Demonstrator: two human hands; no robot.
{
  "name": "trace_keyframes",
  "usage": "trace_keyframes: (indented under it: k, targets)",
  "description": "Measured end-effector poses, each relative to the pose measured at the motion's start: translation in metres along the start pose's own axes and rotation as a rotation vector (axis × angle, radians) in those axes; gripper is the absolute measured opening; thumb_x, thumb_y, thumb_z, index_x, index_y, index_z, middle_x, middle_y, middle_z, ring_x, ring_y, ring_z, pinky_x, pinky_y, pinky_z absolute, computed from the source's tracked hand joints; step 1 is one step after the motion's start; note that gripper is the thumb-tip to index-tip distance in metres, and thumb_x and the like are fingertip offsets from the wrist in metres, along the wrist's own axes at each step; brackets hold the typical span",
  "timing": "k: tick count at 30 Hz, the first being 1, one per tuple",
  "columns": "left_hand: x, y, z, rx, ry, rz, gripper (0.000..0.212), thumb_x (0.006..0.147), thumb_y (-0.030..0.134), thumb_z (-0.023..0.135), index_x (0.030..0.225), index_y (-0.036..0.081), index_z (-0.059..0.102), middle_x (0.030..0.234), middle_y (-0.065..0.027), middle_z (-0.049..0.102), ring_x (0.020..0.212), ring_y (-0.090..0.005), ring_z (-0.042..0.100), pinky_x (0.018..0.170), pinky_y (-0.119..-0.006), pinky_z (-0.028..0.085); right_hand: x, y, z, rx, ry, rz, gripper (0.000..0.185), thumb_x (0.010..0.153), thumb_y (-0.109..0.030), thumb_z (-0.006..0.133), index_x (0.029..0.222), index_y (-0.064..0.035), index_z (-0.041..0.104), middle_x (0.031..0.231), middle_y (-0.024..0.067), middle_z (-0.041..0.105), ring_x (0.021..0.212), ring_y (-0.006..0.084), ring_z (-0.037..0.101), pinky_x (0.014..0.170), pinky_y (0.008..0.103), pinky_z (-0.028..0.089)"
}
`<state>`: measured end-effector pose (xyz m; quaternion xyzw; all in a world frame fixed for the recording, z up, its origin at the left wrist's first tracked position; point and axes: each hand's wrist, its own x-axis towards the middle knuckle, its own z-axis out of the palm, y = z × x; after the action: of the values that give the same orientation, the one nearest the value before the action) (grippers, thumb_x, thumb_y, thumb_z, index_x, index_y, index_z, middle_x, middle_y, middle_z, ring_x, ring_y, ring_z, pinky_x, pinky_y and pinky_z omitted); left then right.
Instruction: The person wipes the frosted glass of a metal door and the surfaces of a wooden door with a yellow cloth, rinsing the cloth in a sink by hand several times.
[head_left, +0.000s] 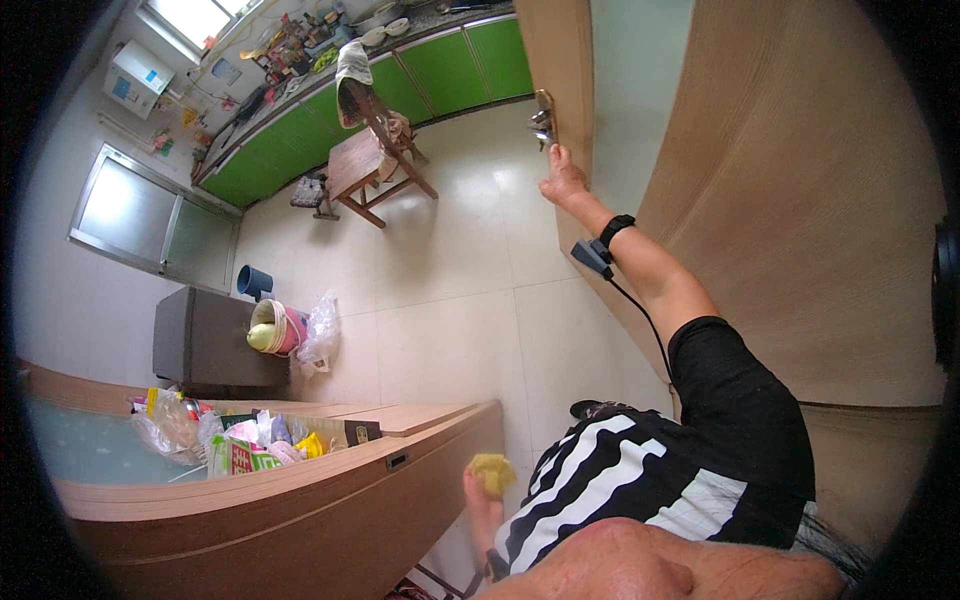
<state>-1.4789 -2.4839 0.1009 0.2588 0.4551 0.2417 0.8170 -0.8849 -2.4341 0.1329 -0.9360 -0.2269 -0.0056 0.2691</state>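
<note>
At the lower middle, my left hand (484, 499) is closed around a folded yellow cloth (493, 474), beside the free end of a brown wooden door. My right arm reaches up and forward, with a black band and a small grey cabled device at the wrist. My right hand (564, 178) is at the edge of a light wooden door (559, 45) with a pale glass panel, just below its metal lever handle (540, 126). Its fingertips are close to the handle's lower end; whether they grip the door edge is not clear.
A wooden chair (360, 161) with cloths on it stands near green kitchen cabinets (450, 71). A pink bucket (289, 328), a plastic bag (322, 330) and a blue bin (255, 280) are by a dark grey cabinet (225, 337). Packages lie behind the brown door (300, 525) at left.
</note>
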Motion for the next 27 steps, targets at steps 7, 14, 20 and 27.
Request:
trace_keyframes:
  k: [7, 14, 20, 27]
  targets:
    - [0.014, 0.016, 0.013, 0.099, -0.09, -0.05, 0.036, 0.083, 0.009, 0.049, 0.118, 0.011, 0.044, 0.106, -0.0055, 0.057, 0.096, -0.0215, 0.058, 0.082, -0.037, 0.05, -0.044, -0.029, 0.0, -0.005, -0.071, -0.024, 0.07, 0.072, -0.021, 0.063, 0.13, -0.0008, 0.029, 0.124, 0.0165, 0.038, 0.106, 0.0342, 0.052, 0.086, 0.0398, 0.047]
    - [0.014, 0.034, -0.01, 0.104, -0.117, -0.098, 0.033, 0.087, 0.009, 0.046, 0.12, 0.008, 0.042, 0.109, -0.0069, 0.053, 0.1, -0.0187, 0.054, 0.084, -0.031, 0.046, -0.099, -0.067, 0.022, -0.01, -0.073, -0.109, 0.074, 0.072, -0.021, 0.063, 0.133, 0.0015, 0.026, 0.128, 0.0165, 0.035, 0.105, 0.0348, 0.052, 0.086, 0.0397, 0.047]
    - [0.022, 0.034, -0.038, 0.089, -0.131, -0.105, 0.032, 0.087, 0.008, 0.046, 0.119, 0.007, 0.043, 0.108, -0.0074, 0.054, 0.101, -0.019, 0.055, 0.085, -0.031, 0.046, -0.172, -0.085, 0.039, 0.077, -0.05, -0.321, 0.079, 0.071, -0.019, 0.062, 0.135, 0.0026, 0.022, 0.134, 0.0184, 0.028, 0.097, 0.038, 0.054, 0.083, 0.042, 0.047]
    - [0.043, 0.042, -0.047, 0.071, -0.186, -0.106, 0.031, 0.088, 0.009, 0.044, 0.119, 0.006, 0.043, 0.109, -0.0104, 0.054, 0.098, -0.0214, 0.056, 0.085, -0.033, 0.046, -0.256, -0.125, 0.032, 0.041, -0.258, -0.388, 0.084, 0.068, -0.009, 0.057, 0.138, 0.0056, 0.013, 0.141, 0.0252, 0.019, 0.106, 0.0399, 0.049, 0.089, 0.0398, 0.044]
